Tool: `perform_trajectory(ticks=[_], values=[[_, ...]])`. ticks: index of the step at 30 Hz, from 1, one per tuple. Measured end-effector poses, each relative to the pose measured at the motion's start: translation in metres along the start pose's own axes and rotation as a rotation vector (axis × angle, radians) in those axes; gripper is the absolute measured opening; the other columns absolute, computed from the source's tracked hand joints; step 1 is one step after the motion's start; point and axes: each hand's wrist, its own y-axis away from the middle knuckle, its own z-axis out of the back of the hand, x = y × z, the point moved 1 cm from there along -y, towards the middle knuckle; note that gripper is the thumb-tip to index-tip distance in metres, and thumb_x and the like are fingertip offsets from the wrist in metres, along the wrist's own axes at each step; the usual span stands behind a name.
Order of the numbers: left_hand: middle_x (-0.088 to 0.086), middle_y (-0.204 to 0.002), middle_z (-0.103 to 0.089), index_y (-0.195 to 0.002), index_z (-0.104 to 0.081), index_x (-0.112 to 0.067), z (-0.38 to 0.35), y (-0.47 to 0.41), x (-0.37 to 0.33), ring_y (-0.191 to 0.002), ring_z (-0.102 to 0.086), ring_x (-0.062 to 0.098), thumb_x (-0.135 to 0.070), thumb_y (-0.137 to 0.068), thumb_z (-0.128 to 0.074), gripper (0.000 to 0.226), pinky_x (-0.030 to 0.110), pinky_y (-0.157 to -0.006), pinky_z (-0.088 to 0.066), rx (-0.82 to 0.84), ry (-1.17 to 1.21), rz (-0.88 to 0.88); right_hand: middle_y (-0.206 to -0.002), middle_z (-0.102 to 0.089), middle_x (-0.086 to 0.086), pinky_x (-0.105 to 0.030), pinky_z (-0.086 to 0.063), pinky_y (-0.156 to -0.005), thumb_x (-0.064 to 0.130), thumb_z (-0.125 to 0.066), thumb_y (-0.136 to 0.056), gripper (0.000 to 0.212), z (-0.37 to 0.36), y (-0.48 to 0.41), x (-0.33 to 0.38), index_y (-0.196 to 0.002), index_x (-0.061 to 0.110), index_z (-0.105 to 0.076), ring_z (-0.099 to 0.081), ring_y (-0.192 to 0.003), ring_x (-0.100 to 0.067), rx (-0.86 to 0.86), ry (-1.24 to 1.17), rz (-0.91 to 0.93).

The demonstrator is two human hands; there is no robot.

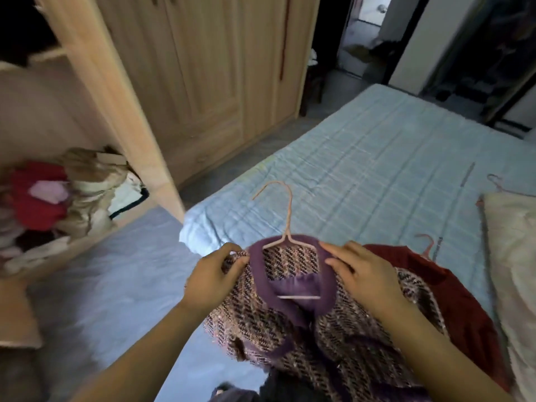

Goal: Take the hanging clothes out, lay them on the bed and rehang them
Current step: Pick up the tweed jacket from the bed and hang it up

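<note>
Two hands are closed on one purple and pink tweed top (333,338), which lies on the bed (362,175) near the bottom middle of the view. A thin pink hanger (285,227) is set inside its purple neckline, and the hook sticks up toward 12 o'clock. The hanger's bottom bar can be seen through the neck opening. The left hand (211,278) is pinched shut on the top's shoulder at 9 o'clock from the neckline. The right hand (358,269) is held at 3 o'clock from the neckline, with the fingers curled on the purple collar edge.

A dark red knit garment (452,288) is partly hidden under the tweed top, at 3 o'clock from it, and a second pink hanger hook (425,245) pokes out above it. A cream garment (513,256) is laid farther out at 3 o'clock, by the right edge, with another hook (496,182) at its top.

The bed is covered with a pale blue checked sheet. At 9 o'clock an open wooden wardrobe (121,91) is seen, with a pile of folded clothes (66,204) inside, red and beige among them. More wooden doors are seen at 12 o'clock.
</note>
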Motion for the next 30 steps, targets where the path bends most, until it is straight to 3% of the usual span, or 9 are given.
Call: perform_trajectory(ticks=[4, 7, 14, 18, 21, 24, 30], values=[[-0.011, -0.063, -0.060, -0.092, -0.052, -0.039, 0.082, 0.019, 0.046, -0.062, -0.056, 0.006, -0.059, -0.084, -0.049, 0.022, 0.030, -0.055, -0.043, -0.203, -0.036, 0.079, -0.076, -0.059, 0.008, -0.021, -0.038, -0.040, 0.043, -0.047, -0.087, 0.034, -0.020, -0.056, 0.087, -0.114, 0.033, -0.065, -0.054, -0.053, -0.013, -0.004, -0.056, 0.165], [-0.017, -0.074, -0.061, -0.091, -0.054, -0.039, 0.137, 0.029, 0.075, -0.073, -0.059, 0.010, -0.056, -0.082, -0.049, 0.020, 0.027, -0.060, -0.038, -0.329, -0.055, 0.127, -0.077, -0.059, 0.008, -0.024, -0.042, -0.041, 0.042, -0.050, -0.088, 0.033, -0.040, -0.091, 0.141, -0.116, 0.033, -0.064, -0.053, -0.054, -0.012, 0.011, -0.125, 0.253], [-0.007, -0.076, -0.066, -0.096, -0.058, -0.031, 0.256, 0.029, 0.136, -0.067, -0.058, 0.011, -0.061, -0.078, -0.049, 0.036, 0.027, -0.058, -0.042, -0.562, -0.201, 0.205, -0.085, -0.066, 0.000, -0.036, -0.053, -0.054, 0.034, -0.058, -0.086, 0.033, -0.107, -0.183, 0.244, -0.117, 0.024, -0.065, -0.062, -0.065, -0.020, 0.049, -0.363, 0.405], [-0.009, -0.078, -0.063, -0.097, -0.062, -0.027, 0.330, -0.001, 0.177, -0.069, -0.061, 0.015, -0.067, -0.078, -0.045, 0.048, 0.030, -0.062, -0.046, -0.668, -0.281, 0.162, -0.085, -0.066, 0.004, -0.032, -0.052, -0.054, 0.038, -0.055, -0.087, 0.036, -0.150, -0.248, 0.298, -0.121, 0.027, -0.062, -0.060, -0.064, -0.013, 0.056, -0.458, 0.459], [-0.011, -0.076, -0.064, -0.094, -0.064, -0.025, 0.392, -0.040, 0.198, -0.068, -0.061, 0.014, -0.062, -0.079, -0.049, 0.042, 0.030, -0.062, -0.045, -0.759, -0.349, 0.112, -0.096, -0.069, 0.003, -0.034, -0.055, -0.064, 0.031, -0.060, -0.087, 0.032, -0.175, -0.315, 0.341, -0.117, 0.022, -0.066, -0.067, -0.080, -0.017, 0.009, -0.499, 0.490], [-0.017, -0.063, -0.055, -0.090, -0.064, -0.024, 0.463, -0.085, 0.214, -0.061, -0.057, 0.009, -0.056, -0.079, -0.057, 0.035, 0.026, -0.059, -0.040, -0.870, -0.348, 0.132, -0.092, -0.070, 0.001, -0.028, -0.053, -0.064, 0.030, -0.063, -0.086, 0.030, -0.187, -0.401, 0.395, -0.113, 0.018, -0.068, -0.067, -0.077, -0.018, -0.076, -0.517, 0.552], [-0.009, -0.066, -0.065, -0.084, -0.058, -0.030, 0.611, -0.159, 0.228, -0.062, -0.059, 0.002, -0.045, -0.080, -0.068, 0.018, 0.028, -0.058, -0.044, -1.110, -0.346, 0.167, -0.090, -0.068, 0.003, -0.018, -0.045, -0.064, 0.030, -0.065, -0.082, 0.033, -0.179, -0.572, 0.508, -0.113, 0.020, -0.068, -0.062, -0.075, -0.013, -0.145, -0.586, 0.690]])
